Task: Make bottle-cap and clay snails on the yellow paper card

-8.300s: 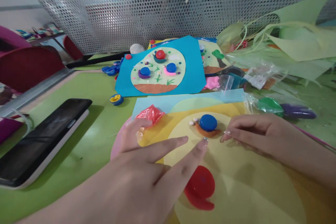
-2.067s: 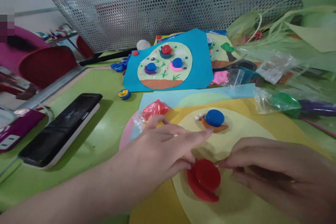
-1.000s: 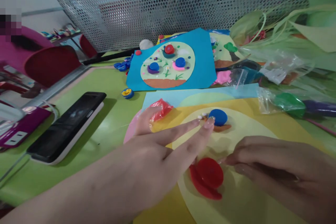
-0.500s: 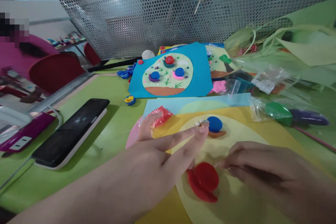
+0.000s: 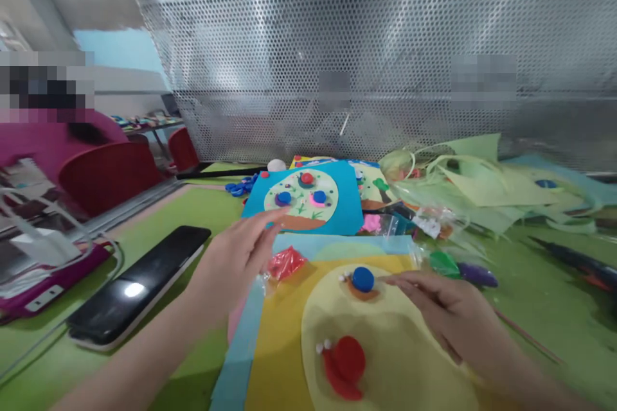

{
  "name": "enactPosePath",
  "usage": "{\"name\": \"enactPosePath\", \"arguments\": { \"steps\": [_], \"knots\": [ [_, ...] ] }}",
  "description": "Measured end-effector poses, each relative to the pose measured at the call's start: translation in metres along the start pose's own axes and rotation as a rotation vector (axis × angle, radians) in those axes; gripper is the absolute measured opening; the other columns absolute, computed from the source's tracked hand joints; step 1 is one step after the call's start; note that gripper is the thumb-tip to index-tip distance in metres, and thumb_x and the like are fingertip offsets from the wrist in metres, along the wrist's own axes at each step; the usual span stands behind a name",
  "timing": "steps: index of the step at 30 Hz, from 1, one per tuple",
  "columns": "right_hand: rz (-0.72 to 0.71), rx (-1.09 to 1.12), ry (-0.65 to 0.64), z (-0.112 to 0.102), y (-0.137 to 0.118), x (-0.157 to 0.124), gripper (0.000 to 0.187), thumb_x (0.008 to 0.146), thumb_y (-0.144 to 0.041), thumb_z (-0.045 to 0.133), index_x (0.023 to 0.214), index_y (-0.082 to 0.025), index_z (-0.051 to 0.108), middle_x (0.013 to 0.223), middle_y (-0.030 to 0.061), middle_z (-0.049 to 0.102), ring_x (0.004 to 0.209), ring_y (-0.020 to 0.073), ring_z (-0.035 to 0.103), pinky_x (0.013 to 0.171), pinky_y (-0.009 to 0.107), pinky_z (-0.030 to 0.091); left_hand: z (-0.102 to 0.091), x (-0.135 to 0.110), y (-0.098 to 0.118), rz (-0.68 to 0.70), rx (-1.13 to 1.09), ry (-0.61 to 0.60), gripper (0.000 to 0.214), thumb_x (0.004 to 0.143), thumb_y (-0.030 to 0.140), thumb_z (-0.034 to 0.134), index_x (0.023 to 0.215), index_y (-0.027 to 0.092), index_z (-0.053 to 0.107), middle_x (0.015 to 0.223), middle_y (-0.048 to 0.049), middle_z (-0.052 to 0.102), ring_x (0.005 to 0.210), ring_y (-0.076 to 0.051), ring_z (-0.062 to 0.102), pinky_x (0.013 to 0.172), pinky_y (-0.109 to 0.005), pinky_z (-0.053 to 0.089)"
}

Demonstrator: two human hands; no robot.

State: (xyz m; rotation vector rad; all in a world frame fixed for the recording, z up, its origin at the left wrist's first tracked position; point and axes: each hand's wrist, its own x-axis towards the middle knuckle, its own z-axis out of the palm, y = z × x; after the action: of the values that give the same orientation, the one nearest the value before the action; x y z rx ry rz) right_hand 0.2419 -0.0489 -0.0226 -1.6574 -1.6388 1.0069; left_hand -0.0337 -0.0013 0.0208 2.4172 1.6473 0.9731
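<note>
Right hand [image 5: 450, 308]: fingertips drawn close together, just beside blue-shelled snail [image 5: 363, 279] (cannot tell whether anything tiny is pinched). Left hand [image 5: 231, 257]: slack, fingers half-extended, slightly parted, near red packet [image 5: 286, 263]. Blue-shelled snail on cream oval [image 5: 400, 372], beyond red snail [image 5: 349, 358].

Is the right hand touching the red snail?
Apart. The head view shows a gap of pale yellow paper between the right hand and the red snail.
</note>
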Motion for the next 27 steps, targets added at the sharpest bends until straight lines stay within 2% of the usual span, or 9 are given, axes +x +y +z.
{"name": "enactPosePath", "arguments": {
  "steps": [3,5,7,9,12,16,19,23,27],
  "knots": [
    [-0.103,0.014,0.074,-0.003,0.002,0.01,0.038,0.081,-0.047,0.044,0.106,-0.022,0.058,0.04,-0.0106,0.034,0.031,0.0085,0.034,0.034,0.018,0.031,0.002,0.009,-0.008,-0.079,-0.009,0.033,0.04,0.093,0.037,0.029,0.126,0.02,0.043,0.059,0.0043,0.056,0.054,-0.015,0.057,0.059,-0.027,0.046],
    [-0.142,0.005,0.044,-0.002,0.003,0.013,0.035,0.081,-0.044,0.045,0.106,-0.022,0.055,0.042,-0.0115,0.032,0.032,0.0082,0.033,0.034,0.017,0.029,0.007,0.014,-0.012,-0.064,-0.001,0.003,0.045,0.091,0.038,0.035,0.131,0.017,0.034,0.085,-0.0041,0.065,0.079,-0.019,0.063,0.073,-0.031,0.048],
    [-0.134,-0.014,-0.009,0.003,0.005,0.014,0.03,0.08,-0.042,0.047,0.1,-0.022,0.057,0.042,-0.0117,0.03,0.03,0.0077,0.03,0.031,0.017,0.023,0.016,0.014,-0.016,-0.021,0.021,-0.078,0.058,0.086,0.041,0.046,0.135,0.015,0.028,0.121,-0.014,0.056,0.108,-0.026,0.054,0.088,-0.039,0.043],
    [-0.11,-0.018,-0.036,0.011,0.007,0.014,0.027,0.08,-0.041,0.046,0.095,-0.022,0.058,0.042,-0.0113,0.031,0.028,0.0075,0.029,0.029,0.017,0.019,0.027,0.011,-0.017,0.061,0.045,-0.228,0.064,0.082,0.044,0.052,0.136,0.017,0.031,0.137,-0.0148,0.044,0.124,-0.03,0.041,0.098,-0.046,0.034],
    [-0.098,0.004,-0.006,0.021,0.01,0.014,0.026,0.083,-0.041,0.041,0.093,-0.022,0.057,0.046,-0.0106,0.032,0.027,0.0069,0.03,0.028,0.018,0.02,0.042,0.002,-0.017,0.184,0.08,-0.456,0.06,0.082,0.047,0.051,0.135,0.022,0.037,0.142,-0.0094,0.039,0.131,-0.031,0.032,0.105,-0.053,0.023],
    [-0.092,0.039,0.082,0.028,0.012,0.017,0.025,0.086,-0.038,0.036,0.09,-0.021,0.055,0.047,-0.0105,0.033,0.027,0.0058,0.031,0.029,0.018,0.021,0.05,-0.001,-0.016,0.241,0.148,-0.575,0.058,0.089,0.053,0.037,0.139,0.026,0.029,0.148,-0.0072,0.027,0.135,-0.03,0.023,0.105,-0.057,0.019],
    [-0.06,0.054,0.134,0.03,0.011,0.019,0.025,0.089,-0.034,0.033,0.089,-0.021,0.054,0.044,-0.0112,0.031,0.026,0.0064,0.032,0.027,0.017,0.021,0.05,0.003,-0.017,0.228,0.205,-0.559,0.052,0.092,0.048,0.035,0.138,0.024,0.03,0.146,-0.0106,0.032,0.133,-0.03,0.028,0.103,-0.057,0.026],
    [-0.022,0.042,0.175,0.035,0.006,0.021,0.025,0.093,-0.03,0.032,0.091,-0.02,0.054,0.041,-0.0122,0.03,0.026,0.0067,0.035,0.027,0.016,0.025,0.054,0.008,-0.021,0.19,0.299,-0.443,0.042,0.09,0.036,0.049,0.128,0.019,0.044,0.135,-0.011,0.044,0.124,-0.03,0.04,0.1,-0.057,0.031],
    [-0.006,-0.049,0.124,0.03,0.002,0.028,0.03,0.096,-0.036,0.037,0.09,-0.014,0.057,0.045,-0.0109,0.042,0.029,0.0049,0.038,0.032,0.017,0.034,0.054,0.008,-0.023,0.187,0.351,-0.391,0.031,0.089,0.03,0.053,0.117,0.017,0.052,0.125,-0.0091,0.052,0.113,-0.026,0.05,0.094,-0.052,0.039]
  ]
}}
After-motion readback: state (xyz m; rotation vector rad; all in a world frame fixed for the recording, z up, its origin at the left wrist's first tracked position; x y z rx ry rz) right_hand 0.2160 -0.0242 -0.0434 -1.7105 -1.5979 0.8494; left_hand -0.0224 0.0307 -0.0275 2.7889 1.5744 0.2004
